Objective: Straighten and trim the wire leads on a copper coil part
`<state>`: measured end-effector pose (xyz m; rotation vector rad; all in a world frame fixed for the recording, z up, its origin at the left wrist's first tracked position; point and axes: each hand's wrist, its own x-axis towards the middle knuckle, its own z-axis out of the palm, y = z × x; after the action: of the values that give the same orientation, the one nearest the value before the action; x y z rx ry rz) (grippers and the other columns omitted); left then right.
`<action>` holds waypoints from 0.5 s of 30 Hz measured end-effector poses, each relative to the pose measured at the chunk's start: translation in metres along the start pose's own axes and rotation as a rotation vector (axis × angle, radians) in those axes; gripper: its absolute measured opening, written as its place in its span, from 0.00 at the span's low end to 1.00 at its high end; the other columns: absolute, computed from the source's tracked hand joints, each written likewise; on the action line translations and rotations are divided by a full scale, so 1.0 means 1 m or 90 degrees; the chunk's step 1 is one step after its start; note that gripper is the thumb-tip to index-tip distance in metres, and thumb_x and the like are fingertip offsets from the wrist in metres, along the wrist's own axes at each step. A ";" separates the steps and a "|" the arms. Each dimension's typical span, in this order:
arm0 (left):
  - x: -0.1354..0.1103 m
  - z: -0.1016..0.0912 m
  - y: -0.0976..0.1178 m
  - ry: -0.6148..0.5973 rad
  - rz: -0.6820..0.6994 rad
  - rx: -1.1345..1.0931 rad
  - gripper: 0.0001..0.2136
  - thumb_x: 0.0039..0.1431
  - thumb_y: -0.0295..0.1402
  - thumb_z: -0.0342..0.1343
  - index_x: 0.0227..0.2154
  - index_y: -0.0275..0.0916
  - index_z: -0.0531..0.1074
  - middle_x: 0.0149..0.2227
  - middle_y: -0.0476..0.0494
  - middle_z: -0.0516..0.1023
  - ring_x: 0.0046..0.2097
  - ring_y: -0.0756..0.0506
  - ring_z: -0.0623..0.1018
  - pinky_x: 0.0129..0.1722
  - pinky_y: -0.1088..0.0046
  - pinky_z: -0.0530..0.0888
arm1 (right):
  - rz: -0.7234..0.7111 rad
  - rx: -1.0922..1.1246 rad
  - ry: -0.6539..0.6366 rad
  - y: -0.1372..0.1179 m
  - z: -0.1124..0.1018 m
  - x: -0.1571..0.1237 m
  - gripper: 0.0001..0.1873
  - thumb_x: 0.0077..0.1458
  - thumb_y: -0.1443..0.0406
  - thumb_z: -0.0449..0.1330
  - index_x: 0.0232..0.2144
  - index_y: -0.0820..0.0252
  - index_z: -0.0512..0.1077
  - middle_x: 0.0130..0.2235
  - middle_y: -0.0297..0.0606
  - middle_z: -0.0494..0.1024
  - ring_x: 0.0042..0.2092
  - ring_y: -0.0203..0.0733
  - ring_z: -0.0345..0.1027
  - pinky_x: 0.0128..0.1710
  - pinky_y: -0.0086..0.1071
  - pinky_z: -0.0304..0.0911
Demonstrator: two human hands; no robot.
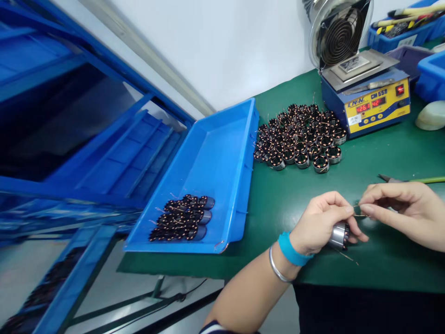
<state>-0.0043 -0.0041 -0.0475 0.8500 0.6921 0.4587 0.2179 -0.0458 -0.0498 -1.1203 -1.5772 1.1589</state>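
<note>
The metal ring (pixel 337 235) is well to the right of the blue tray (pixel 215 153), above the green counter (pixel 278 260). It is short and round, with a shiny silver outside. It is tipped on its side, so its black, bumpy end points away from the tray. The left hand (pixel 323 218) has its grip around the ring and hides much of it. Thin copper-colored wires (pixel 360 215) run across the small gap between the left hand and the right hand (pixel 406 211), which pinches them on the side farther from the tray. Another thin wire (pixel 347 256) sticks out loose below the ring.
</note>
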 end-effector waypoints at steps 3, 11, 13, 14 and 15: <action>0.000 0.000 0.000 -0.025 -0.014 -0.009 0.24 0.56 0.50 0.79 0.36 0.40 0.71 0.26 0.47 0.83 0.30 0.44 0.87 0.31 0.75 0.80 | -0.057 -0.028 -0.003 -0.001 -0.003 -0.002 0.27 0.75 0.40 0.68 0.35 0.53 0.87 0.32 0.40 0.85 0.31 0.43 0.79 0.33 0.33 0.78; -0.003 0.005 0.007 -0.052 -0.048 0.004 0.26 0.52 0.49 0.83 0.33 0.41 0.71 0.26 0.48 0.83 0.28 0.47 0.84 0.31 0.75 0.80 | -0.427 -0.378 -0.029 0.003 -0.021 -0.001 0.11 0.79 0.68 0.63 0.51 0.49 0.85 0.42 0.37 0.88 0.37 0.42 0.85 0.36 0.33 0.79; -0.003 0.006 0.009 -0.055 -0.051 0.009 0.28 0.50 0.51 0.84 0.33 0.41 0.71 0.25 0.48 0.83 0.27 0.47 0.83 0.31 0.75 0.80 | -0.462 -0.427 -0.018 0.003 -0.022 -0.002 0.09 0.80 0.67 0.63 0.52 0.50 0.83 0.42 0.38 0.88 0.37 0.43 0.84 0.36 0.34 0.78; -0.004 0.007 0.010 -0.054 -0.051 0.015 0.28 0.49 0.51 0.84 0.33 0.42 0.71 0.25 0.48 0.83 0.27 0.47 0.83 0.31 0.75 0.79 | -0.468 -0.437 0.003 0.003 -0.021 -0.003 0.08 0.80 0.67 0.63 0.52 0.51 0.82 0.43 0.39 0.88 0.38 0.43 0.84 0.36 0.35 0.78; -0.004 0.008 0.011 -0.051 -0.048 0.025 0.28 0.50 0.52 0.84 0.33 0.42 0.71 0.25 0.48 0.83 0.27 0.47 0.83 0.30 0.75 0.78 | -0.472 -0.442 0.020 0.002 -0.020 -0.004 0.08 0.80 0.67 0.62 0.52 0.52 0.82 0.43 0.39 0.88 0.38 0.44 0.84 0.36 0.35 0.77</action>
<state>-0.0027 -0.0046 -0.0335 0.8709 0.6595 0.3423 0.2386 -0.0453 -0.0485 -0.8034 -2.1734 0.0916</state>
